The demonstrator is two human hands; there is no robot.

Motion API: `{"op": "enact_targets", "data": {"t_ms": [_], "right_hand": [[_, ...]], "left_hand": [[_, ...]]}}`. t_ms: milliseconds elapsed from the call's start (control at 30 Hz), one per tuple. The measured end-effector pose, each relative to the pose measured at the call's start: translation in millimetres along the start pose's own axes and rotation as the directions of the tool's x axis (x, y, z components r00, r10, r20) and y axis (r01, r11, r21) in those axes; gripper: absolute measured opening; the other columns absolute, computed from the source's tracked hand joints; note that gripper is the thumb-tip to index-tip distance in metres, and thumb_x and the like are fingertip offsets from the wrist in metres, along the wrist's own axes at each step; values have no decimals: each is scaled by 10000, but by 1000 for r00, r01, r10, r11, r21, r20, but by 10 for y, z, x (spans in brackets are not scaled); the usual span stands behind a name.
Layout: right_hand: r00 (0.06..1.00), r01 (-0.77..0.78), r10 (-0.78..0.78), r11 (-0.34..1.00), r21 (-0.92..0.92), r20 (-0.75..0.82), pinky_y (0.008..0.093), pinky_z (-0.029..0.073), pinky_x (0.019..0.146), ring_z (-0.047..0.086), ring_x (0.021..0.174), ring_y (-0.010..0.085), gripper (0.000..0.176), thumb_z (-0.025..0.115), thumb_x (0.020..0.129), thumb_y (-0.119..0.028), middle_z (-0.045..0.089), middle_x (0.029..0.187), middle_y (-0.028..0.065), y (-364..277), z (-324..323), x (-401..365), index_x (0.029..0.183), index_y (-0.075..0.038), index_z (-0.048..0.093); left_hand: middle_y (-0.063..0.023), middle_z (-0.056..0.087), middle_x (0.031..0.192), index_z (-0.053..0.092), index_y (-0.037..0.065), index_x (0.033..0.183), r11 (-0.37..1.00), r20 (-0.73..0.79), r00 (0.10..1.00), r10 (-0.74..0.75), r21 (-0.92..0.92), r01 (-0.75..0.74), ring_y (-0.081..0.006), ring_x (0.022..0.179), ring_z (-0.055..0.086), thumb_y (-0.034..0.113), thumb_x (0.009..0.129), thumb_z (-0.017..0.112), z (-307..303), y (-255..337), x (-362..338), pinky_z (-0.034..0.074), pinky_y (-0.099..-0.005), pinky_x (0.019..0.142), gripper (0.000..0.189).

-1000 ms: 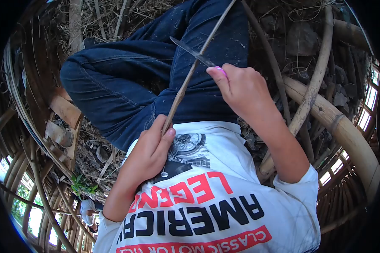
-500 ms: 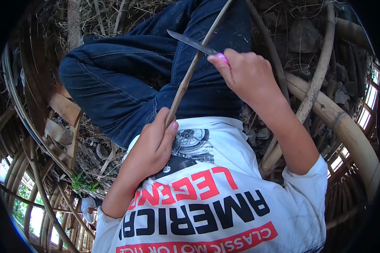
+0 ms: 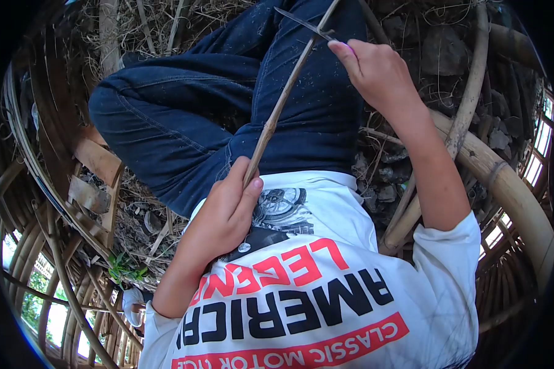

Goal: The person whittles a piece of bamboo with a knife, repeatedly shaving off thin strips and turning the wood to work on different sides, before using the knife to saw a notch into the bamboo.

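Note:
My left hand [image 3: 228, 209] is closed around the near end of a thin brown stick [image 3: 281, 104], close to my belly. The stick slants up and away across my thigh, and its far end leaves the top of the view. A knobby joint shows partway along it. In my right hand [image 3: 378, 74] is a knife [image 3: 301, 23] with a pink handle, mostly hidden by the fingers. Its blade lies across the stick near the top, touching it, with the tip pointing up and left. A small curl of shaving appears where they meet.
My crossed legs in dark jeans [image 3: 172, 117] lie under the stick. Thick bamboo poles [image 3: 498, 178] stand to the right among stones [image 3: 443, 52]. At left are flat wood pieces [image 3: 97, 161], a curved bamboo strip [image 3: 40, 178] and a small green plant [image 3: 126, 269].
My right hand and the knife have slid up along the stick, away from my body. The left hand keeps its hold in nearly the same place.

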State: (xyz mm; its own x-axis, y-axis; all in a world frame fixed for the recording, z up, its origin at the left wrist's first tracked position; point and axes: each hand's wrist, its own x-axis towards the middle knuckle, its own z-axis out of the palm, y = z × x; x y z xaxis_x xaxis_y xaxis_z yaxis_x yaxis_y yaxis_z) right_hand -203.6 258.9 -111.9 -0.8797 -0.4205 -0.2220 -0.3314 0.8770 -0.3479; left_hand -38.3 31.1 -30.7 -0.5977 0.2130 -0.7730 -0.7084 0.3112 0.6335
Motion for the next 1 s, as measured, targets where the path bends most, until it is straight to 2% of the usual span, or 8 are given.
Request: {"op": "enact_targets", "data": {"t_ms": [133, 233, 300, 367, 467, 633, 700, 1000], "right_hand": [[996, 71, -72, 997, -12, -60, 484, 485, 627, 593, 717, 435, 518, 446, 964, -471, 601, 688, 218, 89, 33, 203, 748, -27, 605], [995, 57, -61, 997, -43, -83, 492, 491, 649, 601, 740, 437, 528, 435, 964, -482, 612, 711, 223, 376, 16, 346, 756, -30, 612], [996, 76, -78, 996, -40, -50, 498, 489, 656, 606, 741, 435, 522, 435, 965, -479, 620, 724, 223, 425, 14, 408, 770, -32, 620], [1000, 31, -30, 993, -114, 8, 476, 532, 708, 653, 771, 398, 591, 390, 959, -535, 664, 757, 199, 389, -19, 441, 767, -50, 667], [1000, 6, -6, 996, -87, 0, 491, 527, 721, 650, 790, 410, 594, 393, 954, -540, 665, 775, 206, 460, -41, 521, 789, -41, 669], [1000, 11, -8, 994, -109, 23, 505, 523, 727, 646, 809, 420, 595, 387, 953, -544, 667, 798, 219, 633, -29, 667, 834, -38, 677], [1000, -27, 26, 990, -139, -9, 509, 522, 732, 644, 816, 426, 583, 389, 950, -545, 666, 809, 228, 737, -31, 746, 860, -49, 684], [995, -100, 99, 990, -101, -11, 508, 517, 756, 640, 853, 428, 578, 388, 948, -546, 667, 843, 234, 727, -26, 860, 869, -57, 687]], "left_hand": [[-157, 470, 617, 446, 0, 969, 999, -22, 999, 41, -2, -41, -262, 555, 479, 172, 991, 422, -2, -33, -14, 365, -370, 561, 176], [-159, 472, 620, 448, 1, 972, 999, -24, 999, 45, 9, -45, -258, 555, 479, 171, 991, 421, -8, -14, -40, 363, -372, 563, 173], [-160, 472, 622, 452, 3, 974, 1000, -13, 1000, 29, -4, -29, -256, 559, 480, 168, 990, 420, -20, -40, -29, 361, -371, 561, 168], [-160, 476, 626, 453, 4, 975, 997, -25, 997, 72, -23, -72, -256, 560, 480, 165, 989, 420, -18, -92, -12, 360, -369, 559, 165], [-161, 478, 630, 452, 3, 977, 1000, -1, 1000, 23, 4, -23, -263, 564, 483, 165, 988, 424, -27, -23, -28, 360, -372, 560, 165], [-177, 489, 639, 449, 3, 971, 999, 0, 1000, 29, 21, -28, -291, 572, 493, 166, 988, 423, -27, 0, -34, 365, -386, 569, 166], [-43, 443, 664, 463, 24, 974, 1000, 2, 1000, 11, 14, -11, -119, 619, 410, 166, 985, 432, -21, 6, -44, 352, -289, 578, 146], [-48, 443, 679, 462, 25, 965, 999, -1, 999, 47, 27, -47, -117, 620, 408, 163, 986, 426, -33, -15, -20, 351, -286, 576, 144]]}}
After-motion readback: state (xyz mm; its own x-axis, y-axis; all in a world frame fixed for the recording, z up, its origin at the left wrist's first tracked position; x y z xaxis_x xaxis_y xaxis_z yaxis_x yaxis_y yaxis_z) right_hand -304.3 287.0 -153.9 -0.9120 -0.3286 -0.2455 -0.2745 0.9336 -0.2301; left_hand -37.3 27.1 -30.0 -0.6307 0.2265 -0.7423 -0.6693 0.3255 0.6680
